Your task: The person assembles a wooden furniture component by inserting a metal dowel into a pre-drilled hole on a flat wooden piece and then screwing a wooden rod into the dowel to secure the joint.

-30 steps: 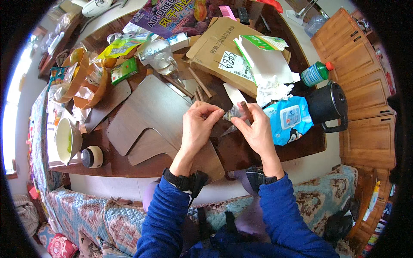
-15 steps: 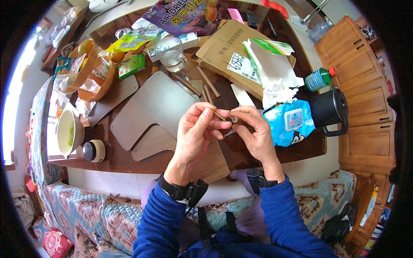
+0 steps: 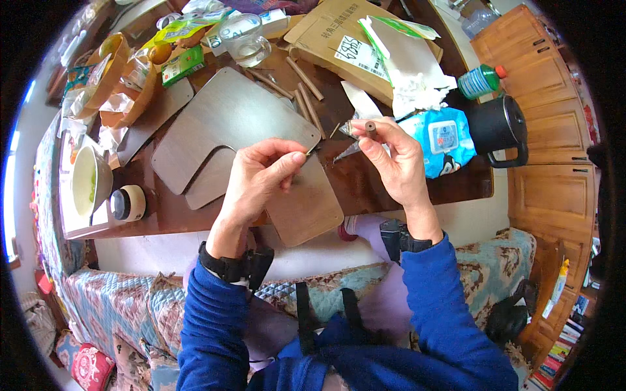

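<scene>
Thumb and forefinger of my left hand point(image 3: 257, 179) are pinched over the near wooden boards, with a tiny brass-coloured tip point(image 3: 308, 153) showing between them. To its right, my right hand point(image 3: 398, 163) is closed around a short brown rod point(image 3: 370, 128), whose holed end points up. A clear plastic bag point(image 3: 350, 151) lies just behind and beside the right fingers. Several brown rods point(image 3: 310, 107) like it rest farther back on the table. The flat grey-brown boards point(image 3: 215, 124) lie overlapping, one with a curved cut-out.
A cardboard box point(image 3: 326, 39) and white packaging point(image 3: 420, 68) lie at the back. On the right are a blue wipes pack point(image 3: 433, 146), a black mug point(image 3: 502, 133) and a green bottle point(image 3: 479, 83). Baskets point(image 3: 134, 98), a bowl point(image 3: 88, 179) and a glass pitcher point(image 3: 246, 49) stand left and back.
My hands have come apart: the left moved left with its thin brass-coloured piece, while the right moved up and right, its brown rod now tilted upward. The view has shifted slightly.
</scene>
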The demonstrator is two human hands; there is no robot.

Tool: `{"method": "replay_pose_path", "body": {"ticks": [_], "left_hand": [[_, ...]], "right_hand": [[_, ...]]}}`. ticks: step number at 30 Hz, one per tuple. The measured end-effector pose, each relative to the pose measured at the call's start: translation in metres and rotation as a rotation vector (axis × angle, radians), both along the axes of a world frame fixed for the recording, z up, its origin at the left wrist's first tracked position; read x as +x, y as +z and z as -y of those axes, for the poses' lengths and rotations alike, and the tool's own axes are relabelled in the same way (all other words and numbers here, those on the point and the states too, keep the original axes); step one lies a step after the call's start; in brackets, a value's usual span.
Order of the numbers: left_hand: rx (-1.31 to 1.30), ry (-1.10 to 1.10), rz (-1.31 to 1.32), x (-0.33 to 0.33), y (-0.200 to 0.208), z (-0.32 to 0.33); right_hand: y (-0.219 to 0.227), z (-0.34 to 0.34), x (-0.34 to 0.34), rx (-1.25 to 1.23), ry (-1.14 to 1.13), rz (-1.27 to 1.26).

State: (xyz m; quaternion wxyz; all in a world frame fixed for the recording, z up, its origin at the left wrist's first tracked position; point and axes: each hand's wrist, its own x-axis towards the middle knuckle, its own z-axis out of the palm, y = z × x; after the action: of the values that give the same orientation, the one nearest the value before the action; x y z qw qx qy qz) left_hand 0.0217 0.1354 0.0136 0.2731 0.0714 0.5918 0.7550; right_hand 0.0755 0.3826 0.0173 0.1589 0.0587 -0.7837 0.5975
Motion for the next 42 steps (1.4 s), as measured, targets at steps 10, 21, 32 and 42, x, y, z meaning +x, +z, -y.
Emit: {"method": "replay_pose_path", "body": {"ticks": [10,21,32,42], "left_hand": [[0.127,0.106,0.089,0.008,-0.004,0.043],[0.101,0.127,0.019,0.000,-0.015,0.052],[-0.095,0.191,-0.140,-0.004,-0.010,0.016],[0.308,0.190,-0.103,0.005,0.005,0.002]], "right_hand": [[0.006,0.039,0.017,-0.142,0.010,0.160],[-0.011,0.042,0.012,-0.313,-0.034,0.332],[-0.032,0.047,-0.002,-0.550,-0.123,0.442],[0.000,0.069,0.011,-0.269,0.071,0.306]]}}
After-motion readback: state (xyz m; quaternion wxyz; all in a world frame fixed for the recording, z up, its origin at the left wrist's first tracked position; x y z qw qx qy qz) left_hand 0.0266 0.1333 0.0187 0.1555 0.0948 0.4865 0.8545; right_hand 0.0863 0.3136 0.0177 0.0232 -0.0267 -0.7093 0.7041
